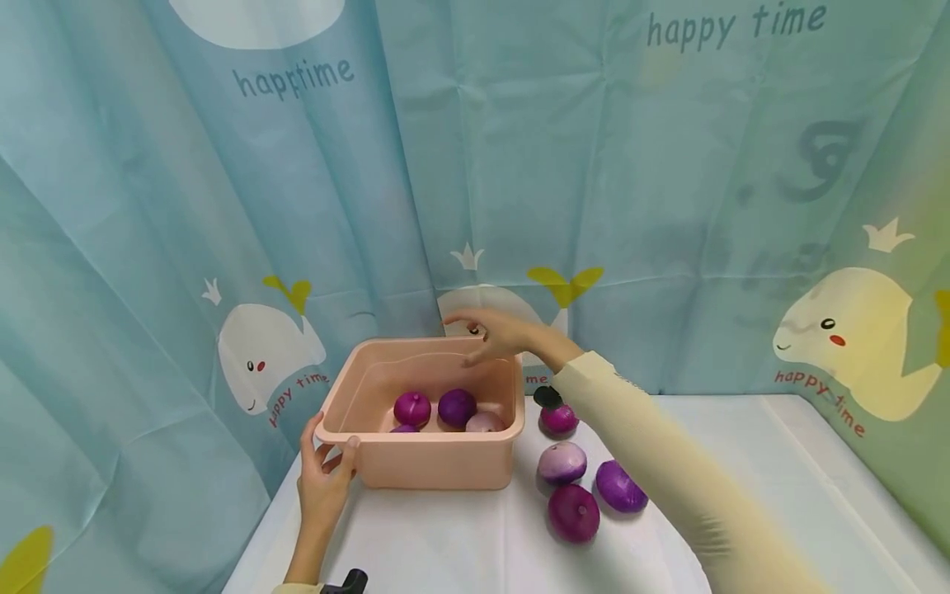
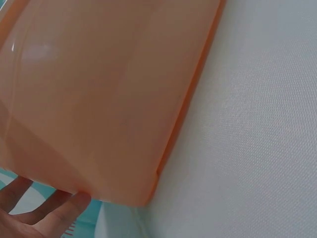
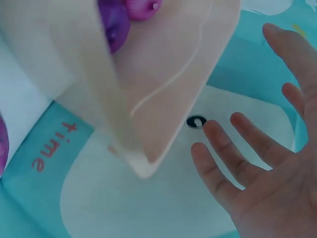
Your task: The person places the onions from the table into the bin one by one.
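Bench (image 1: 460, 536) under white cloth, backed by a blue whale-print curtain (image 1: 223, 206); pink plastic tub (image 1: 438, 462) at its left rear, holding four purple onions (image 1: 457, 406). Left hand (image 1: 324, 481) on tub's near-left corner, grip curled round the rim, thumb on top; right hand (image 1: 496, 334) above tub's far-right corner, grip spread wide, fingers (image 3: 223, 148) straight, nothing held. Four more purple onions (image 1: 573, 511) loose on the cloth just right of the tub.
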### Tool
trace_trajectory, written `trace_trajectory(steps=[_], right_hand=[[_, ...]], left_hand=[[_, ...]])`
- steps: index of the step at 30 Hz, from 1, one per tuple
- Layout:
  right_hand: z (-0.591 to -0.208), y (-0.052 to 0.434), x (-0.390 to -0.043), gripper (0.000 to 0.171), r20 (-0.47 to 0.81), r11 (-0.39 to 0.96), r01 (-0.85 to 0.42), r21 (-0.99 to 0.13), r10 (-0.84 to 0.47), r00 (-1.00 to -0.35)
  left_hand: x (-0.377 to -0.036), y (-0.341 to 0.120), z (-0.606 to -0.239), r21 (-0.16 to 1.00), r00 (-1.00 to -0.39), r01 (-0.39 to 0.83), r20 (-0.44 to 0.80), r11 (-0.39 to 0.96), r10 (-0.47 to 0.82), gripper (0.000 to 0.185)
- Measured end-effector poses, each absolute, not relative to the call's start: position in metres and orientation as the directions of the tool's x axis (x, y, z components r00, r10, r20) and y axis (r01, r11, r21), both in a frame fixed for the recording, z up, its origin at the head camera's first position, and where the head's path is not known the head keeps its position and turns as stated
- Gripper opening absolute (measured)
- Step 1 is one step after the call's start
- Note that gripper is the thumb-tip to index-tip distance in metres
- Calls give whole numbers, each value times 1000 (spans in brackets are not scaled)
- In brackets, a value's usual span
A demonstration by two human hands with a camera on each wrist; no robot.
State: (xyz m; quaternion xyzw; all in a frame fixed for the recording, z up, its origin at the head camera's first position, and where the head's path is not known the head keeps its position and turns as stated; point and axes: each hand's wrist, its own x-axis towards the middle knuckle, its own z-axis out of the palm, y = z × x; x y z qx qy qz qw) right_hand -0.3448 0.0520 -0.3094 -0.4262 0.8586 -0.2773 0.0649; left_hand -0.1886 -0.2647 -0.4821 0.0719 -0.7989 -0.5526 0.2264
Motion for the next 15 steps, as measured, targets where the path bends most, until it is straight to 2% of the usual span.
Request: trace_trajectory(steps=[3,10,15], right_hand=[[-307,66,-343,76,147,462,-699,-546,-768,-623],[-304,103,-334,76,153,518,-679,-520,-726,-670],[-307,129,-328,75,193,491,-706,-510,-735,-650]], left_hand=[[-189,-265,-482,916,-886,132,281,380,-368,76],[-190,-264,-483,912,-885,132,285,388,-369,76],[-190,-263,-483,915,-887,126,277,384,-369,78]])
